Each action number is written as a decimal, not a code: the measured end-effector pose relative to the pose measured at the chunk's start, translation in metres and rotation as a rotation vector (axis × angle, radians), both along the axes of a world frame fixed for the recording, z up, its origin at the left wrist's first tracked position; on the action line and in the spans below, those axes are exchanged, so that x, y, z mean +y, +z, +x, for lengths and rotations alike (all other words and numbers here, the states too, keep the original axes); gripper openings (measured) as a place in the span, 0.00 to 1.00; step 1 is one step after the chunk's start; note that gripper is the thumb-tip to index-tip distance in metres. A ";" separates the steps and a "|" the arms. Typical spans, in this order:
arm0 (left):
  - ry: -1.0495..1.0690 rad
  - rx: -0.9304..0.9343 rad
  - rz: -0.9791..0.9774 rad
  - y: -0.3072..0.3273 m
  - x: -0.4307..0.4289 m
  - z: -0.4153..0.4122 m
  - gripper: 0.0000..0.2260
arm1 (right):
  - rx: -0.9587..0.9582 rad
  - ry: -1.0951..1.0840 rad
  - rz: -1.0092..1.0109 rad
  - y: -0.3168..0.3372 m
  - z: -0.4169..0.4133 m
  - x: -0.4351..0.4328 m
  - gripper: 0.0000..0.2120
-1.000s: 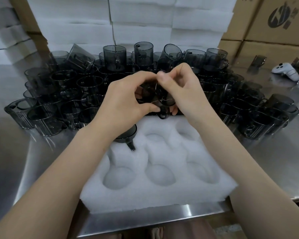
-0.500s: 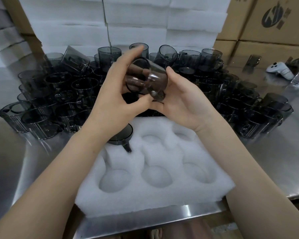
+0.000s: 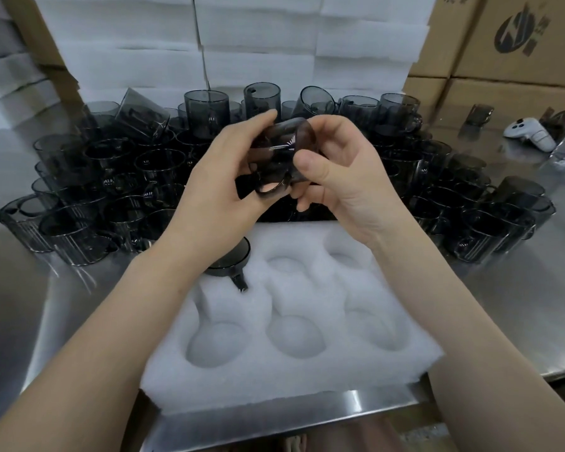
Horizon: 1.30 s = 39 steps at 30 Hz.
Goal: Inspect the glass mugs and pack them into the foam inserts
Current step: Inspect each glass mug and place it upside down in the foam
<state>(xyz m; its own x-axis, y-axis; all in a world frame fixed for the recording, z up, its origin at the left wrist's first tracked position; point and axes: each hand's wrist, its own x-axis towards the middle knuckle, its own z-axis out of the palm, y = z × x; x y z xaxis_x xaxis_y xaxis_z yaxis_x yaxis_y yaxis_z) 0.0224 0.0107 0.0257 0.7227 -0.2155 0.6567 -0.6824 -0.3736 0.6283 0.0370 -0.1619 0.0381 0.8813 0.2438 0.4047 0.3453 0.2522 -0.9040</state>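
Observation:
A smoky grey glass mug (image 3: 279,154) is held tilted above the far edge of the white foam insert (image 3: 287,363). My left hand (image 3: 219,190) grips its left side, fingers curled over the top. My right hand (image 3: 343,177) holds its right side, thumb pressed on the wall. The mug's handle points down toward me. One mug (image 3: 230,261) sits in the insert's far-left pocket, partly hidden by my left wrist. The other pockets hold nothing. A crowd of several grey mugs (image 3: 137,177) stands behind the insert.
White foam sheets (image 3: 258,47) are stacked at the back, cardboard boxes (image 3: 503,44) at the back right. A white controller (image 3: 530,133) lies on the steel table (image 3: 519,305) at the far right. The table's front edge runs just below the insert.
Both hands have turned the mug over: it went from low with the handle down, to raised and tilted, and now its handle faces me again, lower.

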 end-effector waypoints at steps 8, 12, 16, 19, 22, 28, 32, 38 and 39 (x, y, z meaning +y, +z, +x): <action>-0.034 -0.020 0.154 0.001 -0.001 -0.002 0.29 | 0.028 -0.141 -0.128 0.000 -0.001 0.000 0.20; -0.071 0.025 0.107 0.001 0.000 -0.002 0.29 | 0.113 -0.092 -0.018 -0.001 0.002 0.000 0.15; -0.114 0.100 -0.039 0.003 -0.001 -0.004 0.28 | 0.206 0.091 0.108 0.001 0.003 -0.004 0.11; -0.133 0.131 -0.131 0.004 0.001 -0.003 0.26 | 0.250 0.231 0.159 0.001 0.002 -0.007 0.03; -0.138 0.159 -0.163 0.005 0.002 -0.003 0.25 | 0.248 0.275 0.183 0.001 0.000 -0.007 0.10; -0.126 0.148 -0.052 0.003 0.001 -0.005 0.24 | 0.165 0.051 0.033 0.000 -0.001 -0.001 0.11; -0.089 0.129 0.036 0.002 0.001 -0.003 0.28 | 0.073 -0.109 -0.014 -0.002 0.001 0.003 0.12; -0.065 0.116 0.052 -0.001 0.000 -0.001 0.32 | 0.112 -0.116 -0.013 -0.002 0.004 0.001 0.14; -0.067 0.121 0.051 -0.002 0.000 0.000 0.34 | 0.134 -0.086 -0.024 -0.001 0.004 0.002 0.16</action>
